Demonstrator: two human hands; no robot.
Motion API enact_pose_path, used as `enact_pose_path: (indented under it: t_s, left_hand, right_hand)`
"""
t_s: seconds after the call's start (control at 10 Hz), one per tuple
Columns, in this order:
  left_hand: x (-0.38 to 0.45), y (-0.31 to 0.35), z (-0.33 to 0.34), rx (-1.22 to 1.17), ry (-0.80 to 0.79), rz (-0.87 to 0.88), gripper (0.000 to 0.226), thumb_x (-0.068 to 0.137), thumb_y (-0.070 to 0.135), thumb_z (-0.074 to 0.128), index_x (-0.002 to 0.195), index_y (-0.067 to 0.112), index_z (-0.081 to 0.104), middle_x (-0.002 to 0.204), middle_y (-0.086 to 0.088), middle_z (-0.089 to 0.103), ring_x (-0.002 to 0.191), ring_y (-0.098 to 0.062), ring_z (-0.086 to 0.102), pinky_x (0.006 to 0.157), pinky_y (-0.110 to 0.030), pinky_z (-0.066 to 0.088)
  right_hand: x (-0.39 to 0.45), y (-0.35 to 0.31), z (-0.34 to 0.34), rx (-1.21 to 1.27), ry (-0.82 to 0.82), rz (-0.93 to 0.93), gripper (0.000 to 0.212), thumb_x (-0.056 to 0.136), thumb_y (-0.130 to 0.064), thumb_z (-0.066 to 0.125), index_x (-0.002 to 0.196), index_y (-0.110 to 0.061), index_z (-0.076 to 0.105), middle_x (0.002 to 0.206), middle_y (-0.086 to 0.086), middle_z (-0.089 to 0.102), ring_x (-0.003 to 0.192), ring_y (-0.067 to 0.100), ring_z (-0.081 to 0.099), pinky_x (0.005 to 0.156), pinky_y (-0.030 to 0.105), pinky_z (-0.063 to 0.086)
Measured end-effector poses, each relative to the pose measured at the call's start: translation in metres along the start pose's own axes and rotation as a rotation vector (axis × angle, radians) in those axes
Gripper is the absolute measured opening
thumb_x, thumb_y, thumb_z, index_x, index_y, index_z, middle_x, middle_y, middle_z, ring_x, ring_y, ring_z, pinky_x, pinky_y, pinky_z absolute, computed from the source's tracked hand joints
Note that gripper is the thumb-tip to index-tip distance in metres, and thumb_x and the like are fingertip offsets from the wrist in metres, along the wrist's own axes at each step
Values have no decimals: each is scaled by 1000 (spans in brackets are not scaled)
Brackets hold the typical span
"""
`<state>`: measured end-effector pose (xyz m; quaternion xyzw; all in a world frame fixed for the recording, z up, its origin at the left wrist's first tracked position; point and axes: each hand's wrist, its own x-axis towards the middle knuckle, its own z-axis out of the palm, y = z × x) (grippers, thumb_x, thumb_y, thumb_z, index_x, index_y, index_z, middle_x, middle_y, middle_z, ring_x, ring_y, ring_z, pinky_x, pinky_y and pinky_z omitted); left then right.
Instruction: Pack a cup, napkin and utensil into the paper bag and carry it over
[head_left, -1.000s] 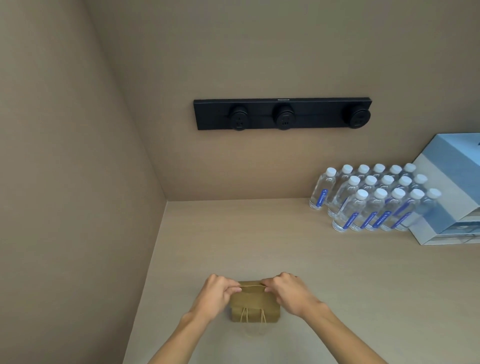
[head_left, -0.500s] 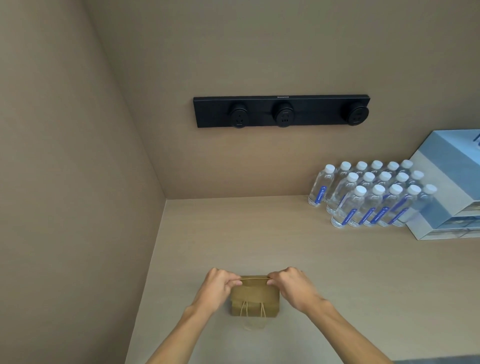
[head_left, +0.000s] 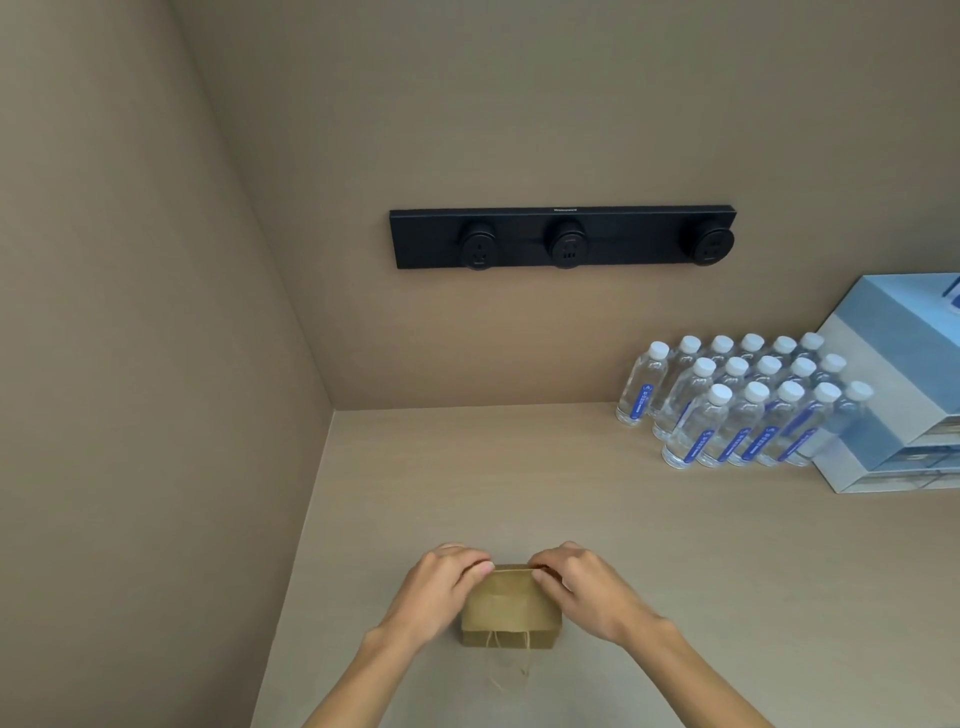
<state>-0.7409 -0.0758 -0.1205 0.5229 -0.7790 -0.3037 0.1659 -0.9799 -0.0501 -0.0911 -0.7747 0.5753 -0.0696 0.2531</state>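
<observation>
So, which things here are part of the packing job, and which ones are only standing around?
Part of the job:
- paper bag, on the counter
- left hand and right hand, both pinching its top edge

Only standing around:
- water bottles
- blue and white boxes
- black socket strip on the wall

Paper bag (head_left: 511, 608) on the counter (head_left: 597, 519) at lower centre of the frame, left hand (head_left: 441, 587) at its left top corner, right hand (head_left: 592, 587) at its right, water bottles (head_left: 737, 405) at right centre against the back wall, boxes (head_left: 904, 384) just right of them, socket strip (head_left: 561, 236) on the wall above centre.
</observation>
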Motion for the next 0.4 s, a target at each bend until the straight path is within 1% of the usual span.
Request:
enact_pose_path:
  t_s: [0.1, 0.2, 0.3, 0.4]
  left_hand:
    - [0, 5, 3, 76, 92, 19, 40, 98, 51, 37, 116, 31, 67, 116, 15, 68, 113, -5, 55, 97, -27, 45]
    - [-1, 9, 7, 216, 148, 18, 45, 99, 54, 26, 129, 38, 55, 133, 18, 55, 128, -4, 45, 101, -26, 38]
    - [-3, 17, 6, 266, 171, -57, 50, 99, 58, 15, 144, 47, 32, 158, 16, 30, 146, -10, 24, 114, -31, 27]
    - [0, 21, 8, 340, 210, -71, 52, 98, 59, 7, 149, 54, 2, 165, 18, 1, 153, -13, 6, 120, -35, 14]
  right_hand:
    - [1, -3, 1, -8, 83, 15, 39, 102, -43, 39, 126, -23, 62, 122, -6, 67, 121, 10, 54, 98, 22, 43]
    - [2, -7, 8, -224, 262, -69, 40, 102, -42, 40, 128, -21, 61, 129, -7, 64, 122, 16, 57, 99, 30, 46]
    - [5, -18, 11, -273, 347, 15, 52, 102, -46, 33, 146, -21, 45, 155, -6, 44, 138, 16, 43, 109, 36, 39]
    - [13, -15, 21, -272, 382, 57, 63, 102, -50, 29, 158, -25, 20, 167, -8, 10, 152, 16, 13, 119, 40, 15]
